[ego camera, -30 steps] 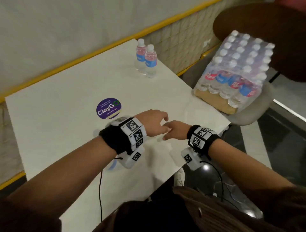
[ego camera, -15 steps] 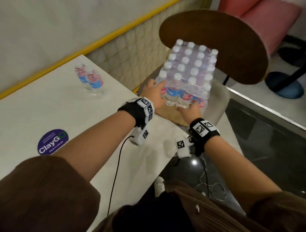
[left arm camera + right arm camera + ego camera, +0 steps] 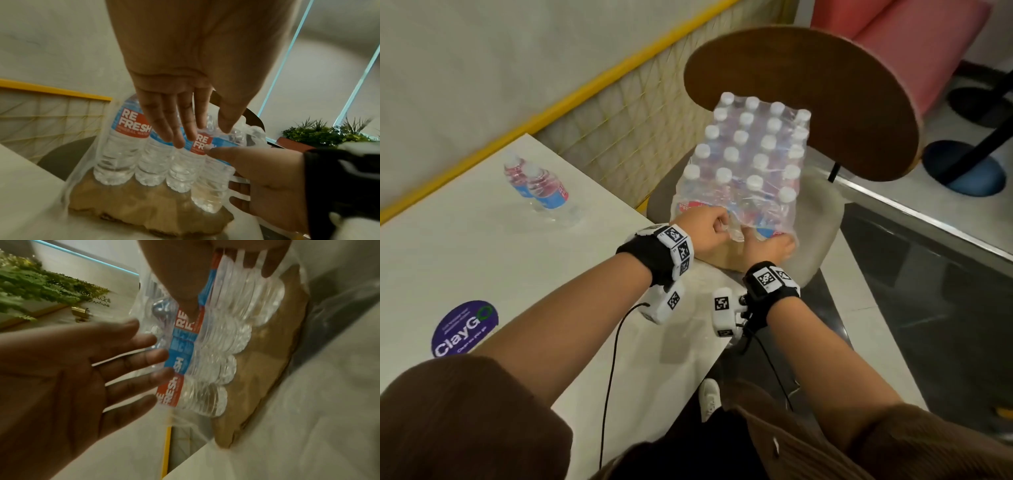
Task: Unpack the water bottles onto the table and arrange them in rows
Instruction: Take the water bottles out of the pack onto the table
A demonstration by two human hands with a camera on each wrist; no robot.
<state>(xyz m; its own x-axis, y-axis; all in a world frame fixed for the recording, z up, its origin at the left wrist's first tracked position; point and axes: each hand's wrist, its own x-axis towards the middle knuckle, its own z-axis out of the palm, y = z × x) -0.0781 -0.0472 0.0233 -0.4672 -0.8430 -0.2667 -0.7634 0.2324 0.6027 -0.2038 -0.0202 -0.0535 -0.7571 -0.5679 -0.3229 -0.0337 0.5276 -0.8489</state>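
While the shrink-wrapped pack (image 3: pixel 750 171) stands on the chair beside the table (image 3: pixel 465 246), both hands work its near face: left hand (image 3: pixel 705 228) pinching film, right hand (image 3: pixel 770 246) spread against a bottle.

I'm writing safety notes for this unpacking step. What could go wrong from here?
1. The pack sits tilted on the chair, so tugging its wrap may tip it off.
2. If the wrap tears suddenly under the left hand and right hand, bottles may spill to the floor.

Two loose bottles (image 3: pixel 541 190), one shrink-wrapped pack (image 3: pixel 750 164)
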